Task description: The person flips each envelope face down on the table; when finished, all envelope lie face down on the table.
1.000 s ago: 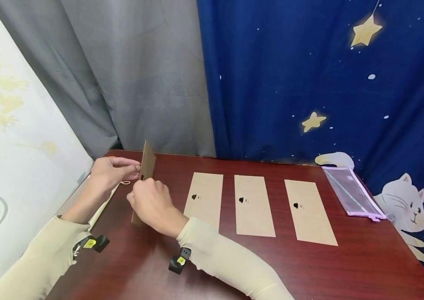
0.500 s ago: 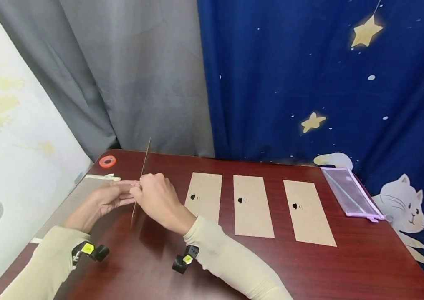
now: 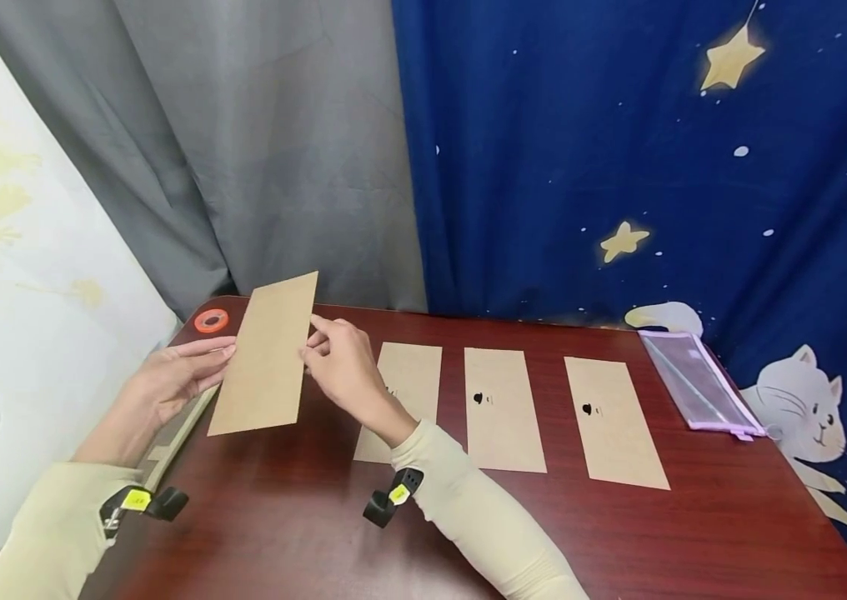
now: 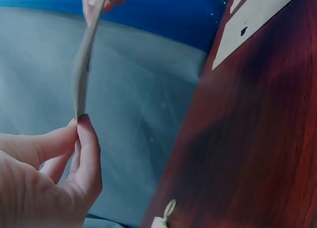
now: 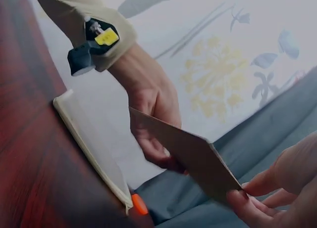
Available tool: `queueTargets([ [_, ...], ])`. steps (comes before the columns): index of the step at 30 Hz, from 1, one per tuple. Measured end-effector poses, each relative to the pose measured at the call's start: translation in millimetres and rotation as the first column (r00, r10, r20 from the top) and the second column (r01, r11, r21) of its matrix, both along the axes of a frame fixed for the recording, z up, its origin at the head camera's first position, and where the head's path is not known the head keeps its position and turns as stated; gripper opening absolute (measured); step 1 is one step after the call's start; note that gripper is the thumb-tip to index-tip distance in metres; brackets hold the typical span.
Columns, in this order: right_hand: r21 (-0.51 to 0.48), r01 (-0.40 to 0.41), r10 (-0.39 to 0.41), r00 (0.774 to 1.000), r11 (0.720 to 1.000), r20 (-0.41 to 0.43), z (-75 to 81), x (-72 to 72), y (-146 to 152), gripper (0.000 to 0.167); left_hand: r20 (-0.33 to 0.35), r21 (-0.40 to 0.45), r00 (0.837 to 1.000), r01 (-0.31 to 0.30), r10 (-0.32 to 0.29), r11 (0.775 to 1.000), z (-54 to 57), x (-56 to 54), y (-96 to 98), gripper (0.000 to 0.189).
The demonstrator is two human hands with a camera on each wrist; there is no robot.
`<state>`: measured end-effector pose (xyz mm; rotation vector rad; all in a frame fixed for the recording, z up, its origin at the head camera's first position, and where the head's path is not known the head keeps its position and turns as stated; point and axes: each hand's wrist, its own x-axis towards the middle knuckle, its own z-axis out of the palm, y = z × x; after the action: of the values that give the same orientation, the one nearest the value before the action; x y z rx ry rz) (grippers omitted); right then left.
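Observation:
Above the left side of the table, a plain brown kraft-paper card (image 3: 264,354) is held tilted, off the tabletop. My left hand (image 3: 179,375) pinches its left edge between thumb and fingers, as the left wrist view shows too. At the opposite edge, my right hand (image 3: 344,362) pinches the card with thumb and fingertips. In the right wrist view the card (image 5: 190,154) spans from one hand to the other. Three similar cards lie flat to the right: a near one (image 3: 416,379) partly behind my right wrist, a middle one (image 3: 502,425) and a far one (image 3: 614,425), each with a small black hat print.
An orange-red tape-like ring (image 3: 211,321) lies at the back left corner. A translucent pouch with cream trim (image 5: 91,144) lies along the left edge, partly behind my left arm. A purple-trimmed mesh pouch (image 3: 697,383) is at the right. Curtains hang behind the table (image 3: 731,542).
The card was edge-on to the head camera and now turns its plain broad face toward it. My hands have moved apart, left hand leftward and right hand rightward, onto opposite edges.

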<state>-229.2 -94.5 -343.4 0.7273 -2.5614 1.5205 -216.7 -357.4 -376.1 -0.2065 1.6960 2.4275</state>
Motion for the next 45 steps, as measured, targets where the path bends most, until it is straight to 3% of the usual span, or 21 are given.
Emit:
queueTargets([
  [3, -0.091, 0.0, 0.01, 0.994, 0.996, 0.113, -6.2, -7.4, 2.5, 0.047, -0.027, -0.018, 1.0, -0.012, 0.011, 1.0, 4.6, 0.5, 1.9, 0.035],
  [7, -0.13, 0.028, -0.003, 0.982, 0.991, 0.19, -15.2, -13.6, 3.6, 0.046, -0.037, -0.054, 0.999, -0.022, 0.02, 0.998, 6.0, -2.0, 4.4, 0.033],
  [10, -0.116, 0.042, -0.016, 0.977, 0.992, 0.213, -22.7, -15.7, 2.7, 0.045, -0.034, -0.136, 0.999, -0.032, 0.027, 0.99, 3.3, -5.6, 6.1, 0.03],
  [13, -0.062, 0.049, -0.034, 0.975, 0.997, 0.219, -32.1, -16.4, 0.2, 0.045, -0.018, -0.282, 1.0, -0.027, 0.022, 0.959, -3.0, -10.2, 6.9, 0.026],
  [16, 0.032, 0.048, -0.054, 0.975, 0.998, 0.216, -42.7, -16.8, -2.9, 0.042, -0.004, -0.462, 1.0, -0.015, 0.015, 0.887, -11.3, -15.5, 8.8, 0.016],
  [22, 0.248, 0.049, -0.1, 0.975, 0.967, 0.197, -60.8, -19.9, -7.3, 0.005, -0.036, -0.716, 0.999, -0.024, -0.003, 0.698, -26.5, -26.6, 19.9, 0.04],
  [25, 0.328, 0.045, -0.124, 0.967, 0.943, 0.224, -66.1, -23.0, -9.2, 0.015, -0.068, -0.783, 0.997, -0.038, -0.024, 0.62, -32.3, -31.3, 25.4, 0.033],
  [30, 0.449, 0.015, -0.133, 0.964, 0.893, 0.232, -74.2, -30.3, -14.3, 0.032, -0.121, -0.843, 0.991, -0.071, -0.06, 0.533, -41.9, -34.2, 30.4, 0.024],
  [33, 0.496, 0.009, -0.13, 0.969, 0.868, 0.209, -77.9, -34.4, -17.7, 0.041, -0.142, -0.88, 0.987, -0.088, -0.08, 0.467, -46.1, -33.4, 31.1, 0.021],
  [38, 0.436, -0.036, -0.095, 0.957, 0.899, 0.273, -79.1, -36.2, -20.2, 0.049, -0.168, -0.92, 0.982, -0.125, -0.085, 0.371, -49.1, -32.3, 33.1, 0.017],
  [40, 0.411, -0.057, -0.07, 0.955, 0.91, 0.288, -78.2, -35.1, -20.6, 0.049, -0.174, -0.928, 0.981, -0.136, -0.083, 0.346, -50.0, -32.4, 33.9, 0.016],
  [45, 0.42, -0.04, -0.061, 0.973, 0.906, 0.224, -82.0, -35.8, -24.2, 0.048, -0.189, -0.942, 0.979, -0.159, -0.076, 0.296, -51.6, -33.5, 34.8, 0.015],
])
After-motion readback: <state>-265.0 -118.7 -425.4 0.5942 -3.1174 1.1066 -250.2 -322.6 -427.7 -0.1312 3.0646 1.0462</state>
